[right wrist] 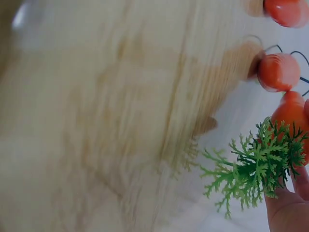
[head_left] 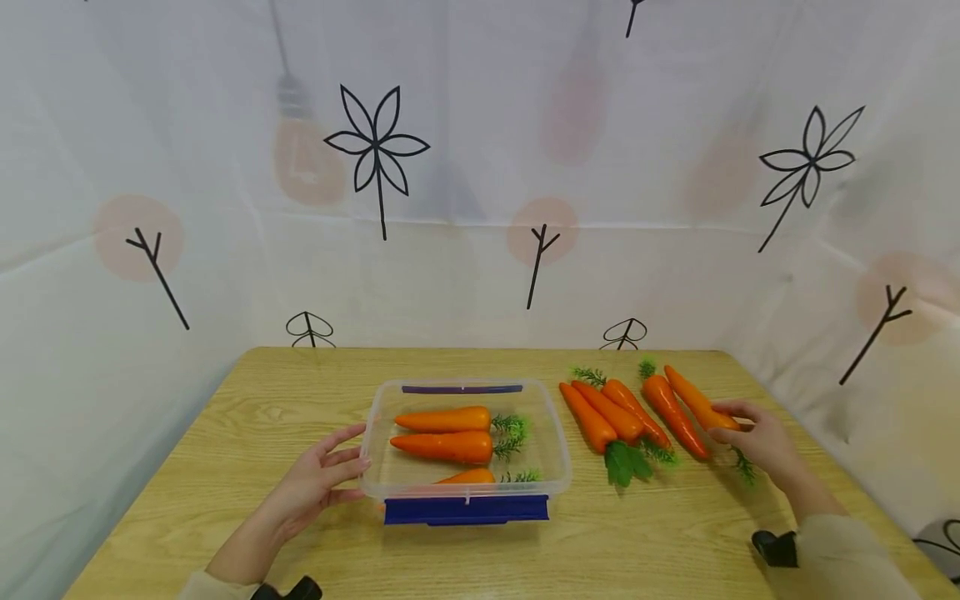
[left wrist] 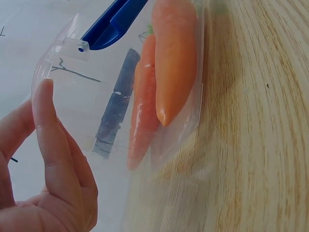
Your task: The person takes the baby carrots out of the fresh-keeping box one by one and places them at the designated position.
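Observation:
A clear plastic container [head_left: 555,450] with blue clips [head_left: 467,510] stands on the table with three orange carrots [head_left: 442,447] in it, green tops toward the right. My left hand [head_left: 315,479] touches the container's left side and rim with fairly straight fingers. In the left wrist view, a fingertip [left wrist: 47,87] rests at the clear rim. At the right, my right hand [head_left: 761,437] pinches a carrot [head_left: 697,400] near its leafy end, thumb on one side and fingers on the other. That carrot's green top [right wrist: 260,159] shows in the right wrist view, the hand partly cut off.
Several more carrots [head_left: 611,412] lie between the container and my right hand, some overlapping, with green leaves [head_left: 626,462] at their near ends. The wooden table [head_left: 300,400] meets a patterned white cloth [head_left: 450,283] behind. A black cable [head_left: 937,543] is at the far right.

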Demonstrator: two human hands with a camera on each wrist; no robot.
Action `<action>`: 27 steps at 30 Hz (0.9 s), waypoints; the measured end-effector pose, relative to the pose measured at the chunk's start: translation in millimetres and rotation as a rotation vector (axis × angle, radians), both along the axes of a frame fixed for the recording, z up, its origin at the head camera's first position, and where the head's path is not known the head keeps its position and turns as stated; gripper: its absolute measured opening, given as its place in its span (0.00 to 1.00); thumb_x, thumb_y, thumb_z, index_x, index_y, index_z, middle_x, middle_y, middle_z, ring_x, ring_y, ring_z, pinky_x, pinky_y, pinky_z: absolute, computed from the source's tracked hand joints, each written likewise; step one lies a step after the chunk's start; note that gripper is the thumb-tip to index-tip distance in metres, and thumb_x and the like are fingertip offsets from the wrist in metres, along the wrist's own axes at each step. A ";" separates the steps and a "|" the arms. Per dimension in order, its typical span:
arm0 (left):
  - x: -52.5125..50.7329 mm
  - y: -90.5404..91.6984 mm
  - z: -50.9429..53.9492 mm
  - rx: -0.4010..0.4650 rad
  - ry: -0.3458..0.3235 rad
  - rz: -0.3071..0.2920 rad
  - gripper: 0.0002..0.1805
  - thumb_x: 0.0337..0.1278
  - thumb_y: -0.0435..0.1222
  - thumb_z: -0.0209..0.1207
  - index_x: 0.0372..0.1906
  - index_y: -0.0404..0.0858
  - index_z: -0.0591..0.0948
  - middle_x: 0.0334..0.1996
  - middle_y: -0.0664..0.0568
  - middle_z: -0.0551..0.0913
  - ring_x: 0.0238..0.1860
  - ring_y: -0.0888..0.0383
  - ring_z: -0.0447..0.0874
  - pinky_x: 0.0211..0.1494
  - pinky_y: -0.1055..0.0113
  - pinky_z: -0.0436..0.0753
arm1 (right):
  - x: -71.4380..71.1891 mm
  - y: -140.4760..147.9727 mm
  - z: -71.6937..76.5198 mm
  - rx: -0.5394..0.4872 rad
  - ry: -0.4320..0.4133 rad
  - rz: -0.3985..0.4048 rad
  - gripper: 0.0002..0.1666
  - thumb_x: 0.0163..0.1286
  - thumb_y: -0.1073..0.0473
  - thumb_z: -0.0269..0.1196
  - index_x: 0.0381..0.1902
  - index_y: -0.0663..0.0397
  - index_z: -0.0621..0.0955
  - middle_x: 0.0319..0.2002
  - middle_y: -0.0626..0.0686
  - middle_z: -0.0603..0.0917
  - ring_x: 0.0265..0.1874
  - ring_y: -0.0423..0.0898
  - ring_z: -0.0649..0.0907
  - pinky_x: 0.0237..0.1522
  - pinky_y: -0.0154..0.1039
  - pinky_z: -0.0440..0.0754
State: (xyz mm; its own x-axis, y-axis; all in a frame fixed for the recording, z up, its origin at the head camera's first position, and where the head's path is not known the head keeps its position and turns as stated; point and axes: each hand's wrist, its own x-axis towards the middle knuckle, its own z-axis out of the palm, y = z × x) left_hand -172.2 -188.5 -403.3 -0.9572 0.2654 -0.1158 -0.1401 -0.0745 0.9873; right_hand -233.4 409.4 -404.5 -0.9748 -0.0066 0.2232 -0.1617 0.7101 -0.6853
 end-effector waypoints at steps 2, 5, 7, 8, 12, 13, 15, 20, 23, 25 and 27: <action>-0.2 0.2 -0.1 -0.002 -0.001 0.001 0.39 0.60 0.34 0.59 0.71 0.34 0.51 0.55 0.37 0.71 0.48 0.47 0.78 0.44 0.59 0.82 | -2.7 0.0 -2.4 0.008 0.003 0.016 0.30 0.62 0.58 0.65 0.55 0.74 0.71 0.54 0.74 0.69 0.46 0.67 0.76 0.30 0.35 0.80; -0.6 0.1 -0.8 -0.003 -0.002 0.003 0.39 0.60 0.34 0.59 0.71 0.34 0.52 0.55 0.37 0.71 0.48 0.48 0.78 0.44 0.59 0.82 | -5.5 -2.0 -5.1 0.009 -0.003 0.042 0.28 0.62 0.61 0.65 0.54 0.75 0.72 0.54 0.76 0.69 0.47 0.71 0.75 0.30 0.36 0.81; -1.1 -0.1 -1.3 -0.001 -0.004 0.002 0.39 0.60 0.34 0.59 0.71 0.34 0.52 0.55 0.38 0.71 0.48 0.48 0.78 0.44 0.59 0.82 | -6.3 -4.8 -5.4 0.022 -0.016 0.055 0.28 0.62 0.61 0.65 0.54 0.75 0.72 0.54 0.77 0.69 0.47 0.71 0.74 0.31 0.37 0.81; -1.4 -0.3 -1.5 0.000 -0.004 0.000 0.39 0.60 0.34 0.59 0.71 0.35 0.52 0.55 0.38 0.71 0.48 0.48 0.78 0.44 0.60 0.82 | -6.4 -6.1 -5.6 0.024 -0.025 0.061 0.28 0.62 0.60 0.65 0.53 0.74 0.72 0.54 0.77 0.69 0.47 0.71 0.75 0.31 0.38 0.81; -2.0 -0.9 -2.2 0.004 -0.005 -0.006 0.39 0.60 0.35 0.59 0.71 0.35 0.51 0.54 0.39 0.72 0.48 0.48 0.78 0.43 0.60 0.83 | -7.2 -9.9 -7.1 0.027 -0.064 0.079 0.28 0.62 0.59 0.65 0.54 0.73 0.72 0.54 0.76 0.68 0.47 0.70 0.75 0.31 0.38 0.81; -2.0 -1.1 -2.3 0.004 -0.006 -0.009 0.39 0.60 0.34 0.59 0.71 0.35 0.51 0.54 0.39 0.72 0.48 0.48 0.78 0.43 0.60 0.83 | -7.6 -10.3 -7.9 0.017 -0.071 0.086 0.27 0.62 0.60 0.65 0.54 0.72 0.72 0.54 0.76 0.68 0.47 0.69 0.75 0.31 0.38 0.81; -1.9 -1.5 -2.3 0.005 -0.007 -0.010 0.39 0.61 0.34 0.59 0.71 0.35 0.51 0.54 0.39 0.71 0.48 0.48 0.78 0.43 0.60 0.83 | -8.0 -11.1 -8.8 -0.005 -0.085 0.103 0.27 0.62 0.61 0.65 0.54 0.73 0.72 0.54 0.76 0.68 0.48 0.70 0.74 0.31 0.38 0.81; -1.4 -1.9 -2.0 0.005 -0.008 -0.009 0.39 0.61 0.35 0.59 0.71 0.35 0.51 0.55 0.37 0.70 0.48 0.48 0.78 0.43 0.61 0.83 | -8.2 -11.2 -6.2 -0.043 -0.101 0.153 0.28 0.61 0.64 0.65 0.54 0.76 0.71 0.54 0.78 0.66 0.49 0.71 0.73 0.33 0.38 0.82; -1.3 -1.8 -1.8 0.004 -0.007 -0.006 0.40 0.61 0.35 0.59 0.71 0.35 0.51 0.56 0.36 0.70 0.48 0.48 0.78 0.42 0.61 0.83 | -8.1 -10.7 -1.6 -0.034 -0.095 0.164 0.29 0.62 0.63 0.64 0.56 0.76 0.70 0.55 0.78 0.66 0.50 0.72 0.72 0.35 0.42 0.82; -1.2 -1.6 -1.7 0.004 -0.007 -0.005 0.40 0.60 0.35 0.59 0.71 0.35 0.51 0.56 0.36 0.69 0.48 0.48 0.78 0.42 0.61 0.83 | -8.6 -10.6 2.0 -0.019 -0.081 0.159 0.29 0.63 0.62 0.63 0.57 0.75 0.69 0.56 0.76 0.67 0.51 0.72 0.70 0.38 0.46 0.82; -1.1 -1.3 -1.4 0.004 -0.007 -0.003 0.40 0.60 0.35 0.59 0.71 0.35 0.51 0.56 0.36 0.69 0.48 0.48 0.78 0.43 0.61 0.83 | -9.5 -10.7 6.5 0.007 -0.057 0.163 0.29 0.64 0.62 0.63 0.57 0.75 0.69 0.56 0.76 0.67 0.51 0.73 0.70 0.40 0.51 0.81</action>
State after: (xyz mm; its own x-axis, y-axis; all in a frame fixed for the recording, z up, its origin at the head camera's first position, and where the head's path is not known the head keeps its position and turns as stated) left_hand -173.3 -189.9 -404.7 -0.9556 0.2684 -0.1215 -0.1474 -0.0784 0.9860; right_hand -242.8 398.8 -398.0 -0.9717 -0.1666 0.1674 -0.2362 0.6823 -0.6918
